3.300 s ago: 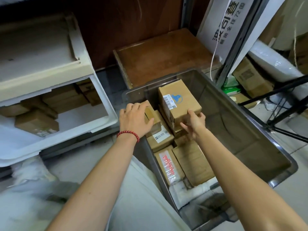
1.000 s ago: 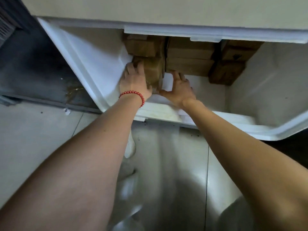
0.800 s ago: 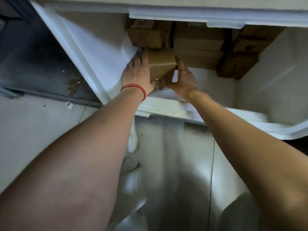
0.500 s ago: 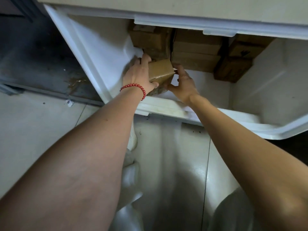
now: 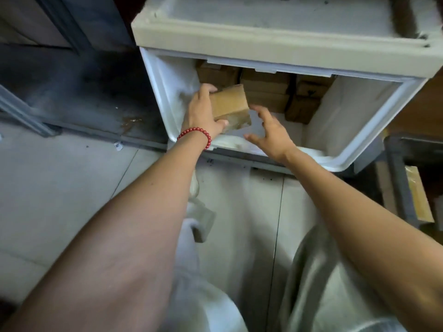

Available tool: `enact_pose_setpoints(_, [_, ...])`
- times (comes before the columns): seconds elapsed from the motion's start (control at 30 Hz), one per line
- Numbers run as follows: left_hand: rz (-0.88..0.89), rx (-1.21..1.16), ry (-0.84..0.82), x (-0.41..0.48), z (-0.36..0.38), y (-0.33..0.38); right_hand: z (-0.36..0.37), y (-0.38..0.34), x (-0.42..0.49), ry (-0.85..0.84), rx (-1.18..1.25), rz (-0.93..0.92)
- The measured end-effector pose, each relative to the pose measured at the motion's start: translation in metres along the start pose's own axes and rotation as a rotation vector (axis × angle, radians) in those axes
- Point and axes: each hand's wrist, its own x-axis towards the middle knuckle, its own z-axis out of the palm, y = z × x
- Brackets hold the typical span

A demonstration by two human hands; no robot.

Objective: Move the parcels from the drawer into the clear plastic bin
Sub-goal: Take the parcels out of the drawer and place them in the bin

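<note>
Left fingers [image 5: 208, 88] and thumb are clamping a small parcel [image 5: 230, 103] by opposite edges, the left hand [image 5: 202, 116] holding it above the drawer's [image 5: 359, 149] front left. The right hand [image 5: 271, 133] is hovering beside it, spread and empty. The cardboard is looking light and stiff, so one hand is probably sufficing.

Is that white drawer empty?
Not empty: brown parcels are stacked at the back of the drawer, and the left hand grips a tilted parcel.
</note>
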Motion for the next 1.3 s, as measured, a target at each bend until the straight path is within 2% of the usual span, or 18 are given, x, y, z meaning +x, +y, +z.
enact_pose_setpoints(0.2, [0.031, -0.088, 0.001, -0.065, -0.044, 0.021, -0.027, -0.011, -0.09, -0.019, 0.004, 0.021])
enact_pose_setpoints(0.37, [0.047, -0.19, -0.069, -0.113, -0.045, 0.03, -0.045, -0.019, -0.14, 0.073, 0.075, -0.031])
enact_pose_setpoints(0.43, [-0.036, -0.286, -0.082, -0.128, -0.04, 0.034, -0.047, -0.019, -0.152, 0.086, 0.086, -0.001])
enact_pose_setpoints(0.57, [-0.339, -0.752, -0.179, -0.147, -0.028, 0.047, -0.052, -0.023, -0.162, 0.145, 0.275, 0.112])
enact_pose_setpoints(0.67, [-0.399, -0.885, -0.2, -0.153, -0.019, 0.055, -0.049, -0.023, -0.164, 0.19, 0.457, 0.185])
enact_pose_setpoints(0.8, [-0.398, -0.918, -0.169, -0.158, -0.014, 0.061, -0.042, -0.022, -0.161, 0.233, 0.7, 0.277])
enact_pose_setpoints(0.9, [-0.32, -0.885, -0.093, -0.164, -0.013, 0.06, -0.038, -0.022, -0.157, 0.287, 0.75, 0.295])
enact_pose_setpoints(1.0, [-0.287, -0.879, -0.01, -0.167, -0.017, 0.059, -0.035, -0.022, -0.154, 0.294, 0.737, 0.255])
enact_pose_setpoints(1.1, [-0.322, -0.859, 0.02, -0.164, -0.021, 0.056, -0.034, -0.021, -0.154, 0.224, 0.699, 0.207])
enact_pose_setpoints(1.3, [-0.396, -0.806, -0.021, -0.16, -0.03, 0.046, -0.035, -0.02, -0.154, 0.1, 0.609, 0.077])
